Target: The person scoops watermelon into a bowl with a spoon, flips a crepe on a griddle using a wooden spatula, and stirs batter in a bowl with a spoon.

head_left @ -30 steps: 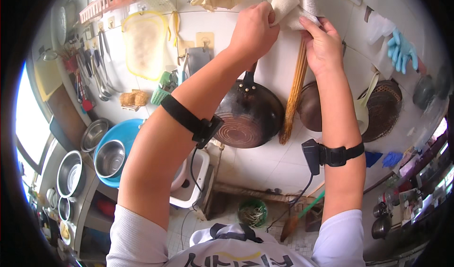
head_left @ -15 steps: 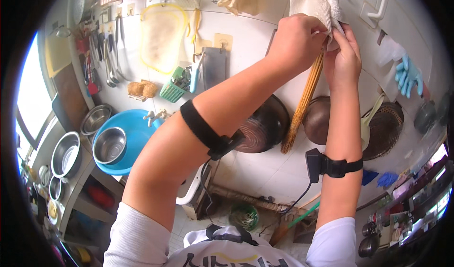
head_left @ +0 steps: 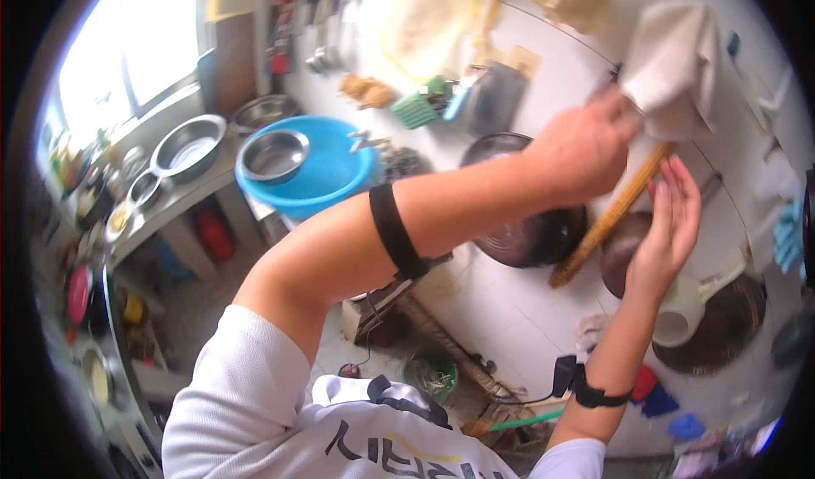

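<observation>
A pale cloth (head_left: pixel 671 72) hangs on the tiled wall at the upper right. My left hand (head_left: pixel 594 144) is at the cloth's lower left edge; its fingers are smeared by motion, and whether they touch the cloth is unclear. Below the cloth hangs a long bamboo pot brush (head_left: pixel 613 216), bristles down and tilted. Just right of the brush is my right hand (head_left: pixel 671 224), open, with its fingers stretched upward and nothing in them. Behind the hands hang a dark wok (head_left: pixel 539 237) and a brown round pan (head_left: pixel 624 254), both partly hidden.
A blue basin (head_left: pixel 340 161) holding a steel bowl (head_left: pixel 273 156) stands left, near more steel bowls on the counter. A green basket (head_left: pixel 416 108) hangs on the wall. Lower right hang a pale ladle (head_left: pixel 683 309) and a dark woven pan (head_left: pixel 722 326). A green bin (head_left: pixel 430 375) stands below.
Both hands have come away from the cloth's lower end, where they worked together. My right hand has dropped and opened beside the brush. The whole view has swung left, showing more window and counter.
</observation>
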Available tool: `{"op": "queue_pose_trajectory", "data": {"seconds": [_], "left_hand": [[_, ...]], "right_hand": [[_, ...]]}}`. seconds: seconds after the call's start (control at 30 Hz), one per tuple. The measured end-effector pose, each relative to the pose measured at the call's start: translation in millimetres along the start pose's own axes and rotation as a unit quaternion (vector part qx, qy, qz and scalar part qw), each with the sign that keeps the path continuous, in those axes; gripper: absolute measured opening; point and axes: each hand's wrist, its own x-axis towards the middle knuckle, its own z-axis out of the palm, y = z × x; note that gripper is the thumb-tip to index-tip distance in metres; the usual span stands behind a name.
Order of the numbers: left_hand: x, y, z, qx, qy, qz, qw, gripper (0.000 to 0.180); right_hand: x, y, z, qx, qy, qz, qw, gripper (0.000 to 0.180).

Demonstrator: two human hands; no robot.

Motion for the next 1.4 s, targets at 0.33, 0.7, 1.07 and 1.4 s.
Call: {"op": "queue_pose_trajectory", "data": {"seconds": [0.33,0.7,1.07,1.4], "left_hand": [[-151,48,-130,0.032,-0.467,-0.057,0.882,0.017],[-297,121,-347,0.216,-0.336,-0.239,0.885,0.030],[-521,215,-573,0.416,-0.122,-0.687,0.584,0.050],[-552,240,-647,0.436,0.036,-0.738,0.513,0.050]], "right_hand": [[-118,-9,85,0.125,-0.470,0.023,0.873,0.068],[-259,-76,244,0.265,-0.658,0.060,0.702,0.046],[-378,-140,420,0.139,-0.804,0.093,0.570,0.024],[-447,-234,609,0.213,-0.861,0.085,0.454,0.025]]}}
